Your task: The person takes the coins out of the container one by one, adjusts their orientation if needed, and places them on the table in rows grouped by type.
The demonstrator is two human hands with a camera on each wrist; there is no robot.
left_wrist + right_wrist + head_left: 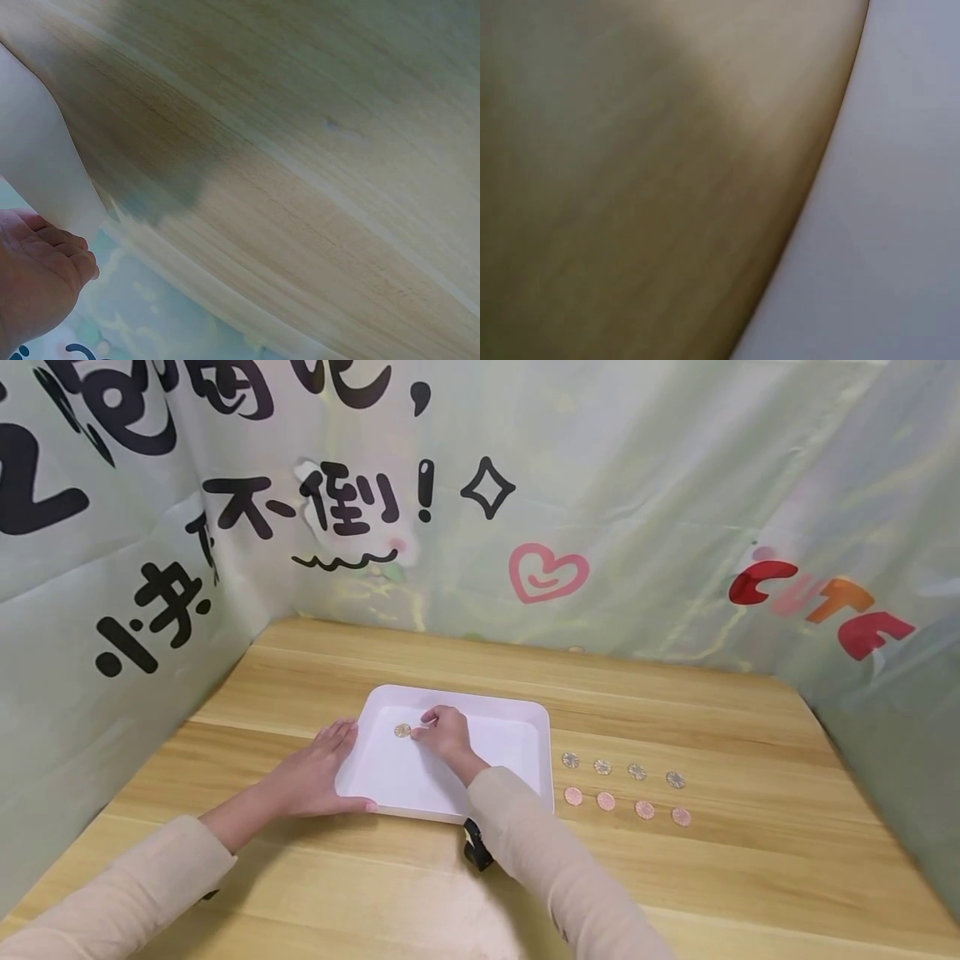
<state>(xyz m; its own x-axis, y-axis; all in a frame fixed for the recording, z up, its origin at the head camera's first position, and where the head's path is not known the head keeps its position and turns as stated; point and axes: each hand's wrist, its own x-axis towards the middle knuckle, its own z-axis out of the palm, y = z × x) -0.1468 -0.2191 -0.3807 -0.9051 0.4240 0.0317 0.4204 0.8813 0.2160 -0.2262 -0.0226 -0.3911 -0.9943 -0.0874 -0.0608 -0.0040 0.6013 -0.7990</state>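
In the head view a shallow white tray [495, 739] lies on the table with one gold-toned, coin-like disc [402, 730] on its floor. The left hand [318, 774] rests against the tray's near left corner, its fingers along the left side and its thumb stretched along the front edge. Over the tray, the right hand [446, 732] has its thumb tip beside the gold disc, with thumb and forefinger apart. The left wrist view has the left hand [41, 274] against the tray wall [45, 142]. Only tray [877, 210] and wood appear in the right wrist view.
Right of the tray lie two rows of coin-like discs: a silver-grey row [602, 767] behind and a pinkish copper row [606, 802] in front. A black device [477, 846] shows under the right wrist. Printed cloth [637, 485] surrounds the wooden table [750, 877].
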